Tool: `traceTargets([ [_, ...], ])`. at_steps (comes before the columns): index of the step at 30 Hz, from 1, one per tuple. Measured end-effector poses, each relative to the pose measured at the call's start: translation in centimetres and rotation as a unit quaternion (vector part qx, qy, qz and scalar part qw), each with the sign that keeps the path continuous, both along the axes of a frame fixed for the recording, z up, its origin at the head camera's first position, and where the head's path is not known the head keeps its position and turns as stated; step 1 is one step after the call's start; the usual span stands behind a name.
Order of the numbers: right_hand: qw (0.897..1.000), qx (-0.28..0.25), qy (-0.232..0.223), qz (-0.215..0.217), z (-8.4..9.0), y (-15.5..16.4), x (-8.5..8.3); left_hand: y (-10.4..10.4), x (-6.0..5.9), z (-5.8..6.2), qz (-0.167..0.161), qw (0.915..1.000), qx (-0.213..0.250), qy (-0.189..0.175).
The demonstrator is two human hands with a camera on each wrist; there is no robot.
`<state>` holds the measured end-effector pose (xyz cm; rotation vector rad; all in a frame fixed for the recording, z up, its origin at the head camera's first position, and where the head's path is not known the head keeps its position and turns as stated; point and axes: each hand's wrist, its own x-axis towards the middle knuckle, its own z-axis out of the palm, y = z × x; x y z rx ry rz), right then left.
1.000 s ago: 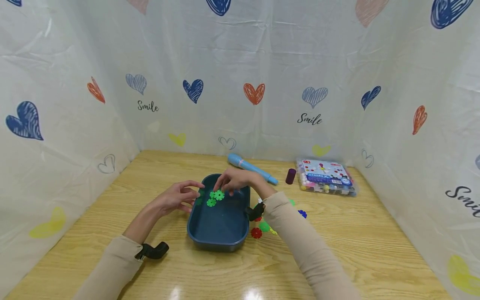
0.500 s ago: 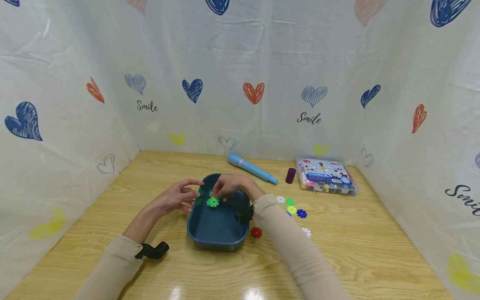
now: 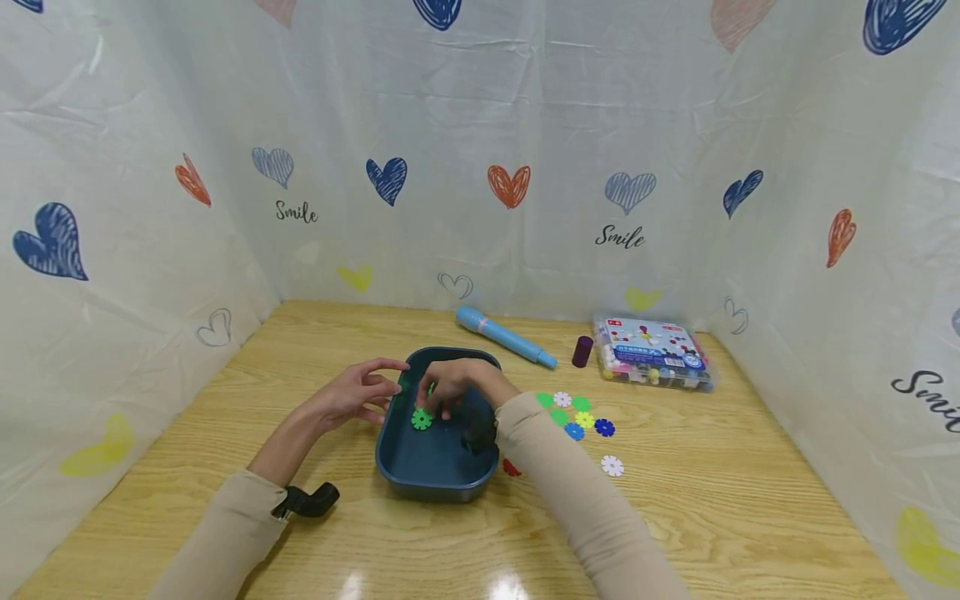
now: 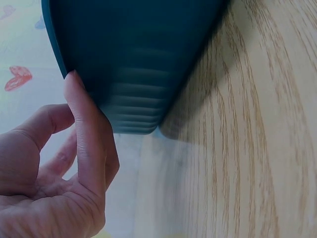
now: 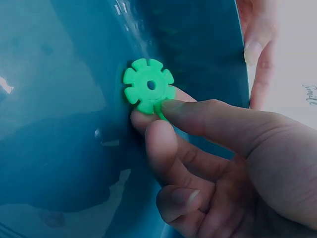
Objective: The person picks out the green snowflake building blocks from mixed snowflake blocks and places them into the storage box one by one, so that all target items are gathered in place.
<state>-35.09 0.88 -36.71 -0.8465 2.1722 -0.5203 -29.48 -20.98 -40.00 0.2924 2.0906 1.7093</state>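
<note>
A dark teal plastic tub (image 3: 438, 467) stands on the wooden table. Over its inside, my right hand (image 3: 453, 383) pinches a bright green notched disc (image 5: 149, 85) between thumb and fingers. A second piece of green shows edge-on at the pinch in the right wrist view; whether it is joined to the disc I cannot tell. My left hand (image 3: 352, 396) is at the tub's left side, its fingers loosely bent. In the left wrist view a fingertip (image 4: 74, 82) touches the tub's rim (image 4: 54, 44) from outside.
Right of the tub lie loose notched discs, among them a yellow disc (image 3: 584, 419), a dark blue disc (image 3: 604, 427) and a white disc (image 3: 612, 466). Behind are a light blue stick (image 3: 506, 337), a purple cylinder (image 3: 582, 352) and a clear box of parts (image 3: 654, 354).
My right hand has come nearer within the tub, and the green piece it pinches has shifted and turned. More loose discs show beside the right sleeve. My left hand has stayed put.
</note>
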Motion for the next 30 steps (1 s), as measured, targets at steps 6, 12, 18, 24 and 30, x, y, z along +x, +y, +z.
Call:
traceTargets([
  [6, 1.0, -0.005, 0.008, 0.005, -0.2, -0.2, -0.1, 0.0, 0.0, 0.0, -0.003, 1.0, 0.003, 0.001],
  [12, 1.0, 0.004, 0.018, -0.001, -0.3, -0.4, -0.1, 0.0, 0.0, 0.0, -0.001, 1.0, 0.004, 0.001],
  [18, 1.0, -0.002, 0.015, -0.004, -0.1, -0.3, 0.0, 0.1, 0.0, 0.0, 0.0, 1.0, 0.002, -0.001],
  [24, 0.999, -0.014, 0.039, 0.002, 1.3, 0.6, 0.1, 0.0, 0.0, 0.0, 0.002, 1.0, 0.004, -0.001],
  [30, 0.996, -0.027, 0.086, 0.028, 3.9, 3.2, 0.6, 0.0, 0.0, -0.1, 0.005, 1.0, 0.002, -0.001],
])
